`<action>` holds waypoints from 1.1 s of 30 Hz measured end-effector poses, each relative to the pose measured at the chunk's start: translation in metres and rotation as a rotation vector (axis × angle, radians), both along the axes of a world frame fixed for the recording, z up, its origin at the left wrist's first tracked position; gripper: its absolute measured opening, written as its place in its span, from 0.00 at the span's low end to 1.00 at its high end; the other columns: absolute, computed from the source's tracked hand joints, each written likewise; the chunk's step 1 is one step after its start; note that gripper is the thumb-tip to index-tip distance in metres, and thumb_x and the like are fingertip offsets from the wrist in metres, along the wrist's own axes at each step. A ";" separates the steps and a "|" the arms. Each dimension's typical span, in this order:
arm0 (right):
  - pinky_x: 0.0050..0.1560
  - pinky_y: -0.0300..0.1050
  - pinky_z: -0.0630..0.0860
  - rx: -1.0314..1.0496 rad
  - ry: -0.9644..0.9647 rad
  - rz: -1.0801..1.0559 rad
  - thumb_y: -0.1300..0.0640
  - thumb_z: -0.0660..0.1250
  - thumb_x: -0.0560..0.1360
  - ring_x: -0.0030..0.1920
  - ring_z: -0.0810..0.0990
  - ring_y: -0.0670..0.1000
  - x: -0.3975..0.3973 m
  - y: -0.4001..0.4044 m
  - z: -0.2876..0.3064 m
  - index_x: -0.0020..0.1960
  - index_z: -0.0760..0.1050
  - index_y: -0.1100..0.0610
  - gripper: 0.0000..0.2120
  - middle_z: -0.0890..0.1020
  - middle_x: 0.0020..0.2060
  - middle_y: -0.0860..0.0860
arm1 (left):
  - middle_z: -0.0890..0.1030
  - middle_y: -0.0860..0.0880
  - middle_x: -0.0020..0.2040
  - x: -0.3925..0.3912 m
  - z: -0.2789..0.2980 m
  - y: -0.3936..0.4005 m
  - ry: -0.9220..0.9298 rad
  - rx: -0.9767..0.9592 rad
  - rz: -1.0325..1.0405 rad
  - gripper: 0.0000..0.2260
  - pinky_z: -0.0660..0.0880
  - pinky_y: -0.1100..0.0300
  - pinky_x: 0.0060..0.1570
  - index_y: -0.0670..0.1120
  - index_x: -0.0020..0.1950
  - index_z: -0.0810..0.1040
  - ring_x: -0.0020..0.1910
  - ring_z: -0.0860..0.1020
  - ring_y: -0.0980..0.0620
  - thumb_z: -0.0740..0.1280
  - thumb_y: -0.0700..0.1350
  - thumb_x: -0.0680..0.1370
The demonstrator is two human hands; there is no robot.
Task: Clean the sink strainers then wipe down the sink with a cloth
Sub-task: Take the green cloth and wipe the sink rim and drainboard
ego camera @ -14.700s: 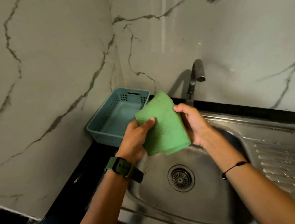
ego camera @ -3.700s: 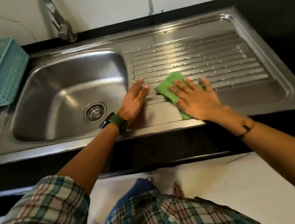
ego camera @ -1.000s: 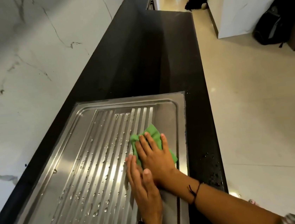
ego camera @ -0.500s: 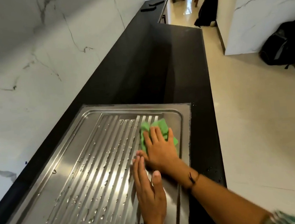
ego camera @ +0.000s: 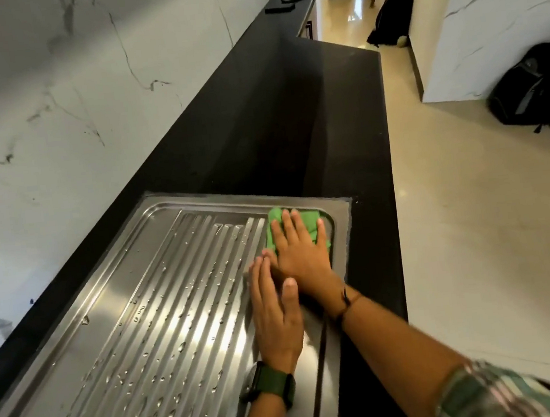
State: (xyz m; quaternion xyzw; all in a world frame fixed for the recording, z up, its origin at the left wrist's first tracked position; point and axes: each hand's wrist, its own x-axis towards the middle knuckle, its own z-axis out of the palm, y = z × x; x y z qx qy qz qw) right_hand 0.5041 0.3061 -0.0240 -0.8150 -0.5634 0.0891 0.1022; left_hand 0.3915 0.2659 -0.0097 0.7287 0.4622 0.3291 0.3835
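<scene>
The steel drainboard of the sink fills the lower left, ribbed and dotted with water drops. A folded green cloth lies at its far right corner. My right hand presses flat on the cloth with straight fingers. My left hand rests flat on the drainboard just behind it, fingertips beside the right hand, a green watch on the wrist. The basin and strainers are out of view.
A black countertop runs on past the drainboard along a white marbled wall. Two dark flat objects lie at its far end. Beige floor is on the right, with black backpacks against a white pillar.
My right hand has slid the cloth along the drainboard to its far corner over the last second. My left hand followed behind it, flat on the steel.
</scene>
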 end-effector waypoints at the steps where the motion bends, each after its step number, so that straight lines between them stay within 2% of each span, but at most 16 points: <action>1: 0.70 0.64 0.33 0.021 0.009 -0.011 0.41 0.43 0.79 0.75 0.37 0.52 0.011 0.010 0.001 0.76 0.41 0.52 0.29 0.42 0.76 0.51 | 0.55 0.49 0.76 0.002 0.000 0.001 0.010 0.010 -0.004 0.49 0.52 0.65 0.68 0.48 0.74 0.54 0.75 0.52 0.54 0.37 0.78 0.63; 5: 0.70 0.63 0.34 0.021 -0.028 0.046 0.40 0.44 0.79 0.76 0.39 0.51 0.026 0.019 -0.002 0.76 0.43 0.53 0.30 0.43 0.77 0.50 | 0.55 0.47 0.76 0.004 0.001 0.004 0.045 0.016 0.005 0.50 0.51 0.63 0.68 0.46 0.74 0.55 0.75 0.52 0.52 0.37 0.77 0.63; 8: 0.71 0.63 0.37 -0.041 -0.020 0.092 0.40 0.47 0.79 0.76 0.43 0.53 0.027 0.009 0.001 0.76 0.47 0.54 0.31 0.47 0.77 0.52 | 0.56 0.47 0.76 0.006 0.001 0.004 0.038 0.013 -0.013 0.42 0.55 0.59 0.71 0.45 0.74 0.57 0.75 0.54 0.52 0.44 0.71 0.68; 9: 0.71 0.64 0.39 -0.048 -0.017 0.114 0.40 0.48 0.78 0.76 0.46 0.54 0.025 0.002 0.006 0.76 0.49 0.55 0.31 0.49 0.77 0.53 | 0.57 0.46 0.76 0.007 0.002 0.005 0.024 0.008 -0.013 0.39 0.56 0.61 0.70 0.45 0.73 0.57 0.74 0.55 0.52 0.45 0.67 0.69; 11: 0.71 0.64 0.50 -0.022 -0.023 0.169 0.41 0.53 0.77 0.74 0.55 0.57 0.015 -0.025 0.015 0.74 0.56 0.54 0.30 0.57 0.75 0.54 | 0.59 0.45 0.75 0.008 0.004 0.005 0.000 0.001 -0.020 0.36 0.55 0.75 0.65 0.44 0.73 0.58 0.73 0.57 0.53 0.47 0.63 0.71; 13: 0.65 0.58 0.61 0.063 -0.010 0.243 0.43 0.58 0.74 0.66 0.66 0.58 -0.007 -0.062 0.021 0.69 0.65 0.53 0.26 0.67 0.69 0.54 | 0.60 0.43 0.74 0.007 0.006 0.004 -0.044 0.010 -0.047 0.34 0.54 0.81 0.62 0.42 0.73 0.59 0.72 0.58 0.53 0.49 0.60 0.72; 14: 0.61 0.56 0.63 0.094 0.002 0.272 0.44 0.60 0.73 0.61 0.70 0.57 -0.020 -0.081 0.022 0.67 0.68 0.53 0.25 0.72 0.65 0.54 | 0.61 0.43 0.74 0.006 0.006 0.004 -0.077 0.009 -0.070 0.34 0.56 0.75 0.67 0.41 0.72 0.60 0.72 0.59 0.52 0.50 0.60 0.72; 16: 0.63 0.57 0.61 0.086 -0.014 0.299 0.47 0.63 0.71 0.58 0.72 0.56 -0.039 -0.106 0.022 0.63 0.72 0.54 0.23 0.77 0.59 0.54 | 0.62 0.43 0.74 0.002 0.004 0.003 -0.133 -0.002 -0.125 0.32 0.61 0.51 0.72 0.42 0.72 0.60 0.72 0.62 0.45 0.51 0.58 0.73; 17: 0.66 0.59 0.58 0.072 -0.034 0.297 0.48 0.63 0.71 0.60 0.71 0.56 -0.044 -0.112 0.020 0.63 0.73 0.55 0.22 0.77 0.59 0.54 | 0.62 0.43 0.74 -0.001 0.002 0.003 -0.164 -0.008 -0.137 0.31 0.61 0.46 0.70 0.42 0.72 0.60 0.72 0.63 0.43 0.52 0.57 0.73; 18: 0.68 0.61 0.54 0.058 -0.049 0.285 0.48 0.61 0.72 0.63 0.70 0.56 -0.046 -0.115 0.018 0.64 0.72 0.55 0.23 0.75 0.62 0.55 | 0.62 0.44 0.74 -0.003 0.001 0.002 -0.210 -0.032 -0.140 0.31 0.61 0.49 0.71 0.42 0.72 0.60 0.72 0.62 0.46 0.52 0.57 0.73; 20: 0.71 0.64 0.44 0.044 -0.077 0.256 0.46 0.56 0.75 0.72 0.60 0.57 -0.042 -0.114 0.014 0.71 0.64 0.53 0.25 0.66 0.71 0.54 | 0.63 0.47 0.74 -0.005 -0.001 0.004 -0.306 -0.114 -0.129 0.30 0.62 0.64 0.70 0.44 0.72 0.60 0.71 0.62 0.59 0.54 0.56 0.73; 23: 0.69 0.63 0.31 0.049 -0.104 0.211 0.45 0.51 0.79 0.76 0.43 0.54 -0.028 -0.100 0.004 0.75 0.50 0.50 0.27 0.49 0.77 0.51 | 0.63 0.47 0.74 -0.006 -0.005 0.006 -0.294 -0.128 -0.114 0.29 0.64 0.81 0.56 0.45 0.72 0.60 0.63 0.64 0.74 0.55 0.56 0.74; 25: 0.68 0.62 0.31 0.041 -0.117 0.165 0.46 0.50 0.80 0.76 0.39 0.54 -0.007 -0.080 0.001 0.75 0.48 0.50 0.26 0.46 0.77 0.51 | 0.62 0.48 0.74 -0.006 -0.005 0.005 -0.249 -0.106 -0.105 0.31 0.63 0.77 0.61 0.47 0.73 0.60 0.67 0.63 0.68 0.54 0.60 0.72; 27: 0.70 0.63 0.35 0.042 -0.147 0.076 0.48 0.49 0.80 0.76 0.39 0.54 0.025 -0.053 0.004 0.76 0.49 0.51 0.25 0.46 0.77 0.51 | 0.62 0.46 0.74 -0.005 -0.005 0.005 -0.225 -0.103 -0.098 0.31 0.61 0.61 0.70 0.46 0.72 0.61 0.72 0.61 0.57 0.54 0.60 0.72; 29: 0.71 0.64 0.38 0.027 -0.180 0.010 0.50 0.49 0.81 0.76 0.40 0.56 0.058 -0.025 0.008 0.76 0.50 0.52 0.25 0.45 0.77 0.51 | 0.63 0.45 0.74 -0.005 -0.003 0.007 -0.205 -0.102 -0.095 0.27 0.60 0.50 0.72 0.45 0.72 0.61 0.73 0.61 0.52 0.55 0.55 0.75; 33: 0.72 0.64 0.41 -0.015 -0.154 0.029 0.51 0.50 0.81 0.76 0.42 0.57 0.083 -0.002 0.009 0.76 0.49 0.53 0.25 0.47 0.77 0.52 | 0.63 0.45 0.73 -0.005 -0.003 0.009 -0.165 -0.089 -0.104 0.25 0.60 0.46 0.72 0.44 0.72 0.62 0.73 0.61 0.51 0.54 0.51 0.76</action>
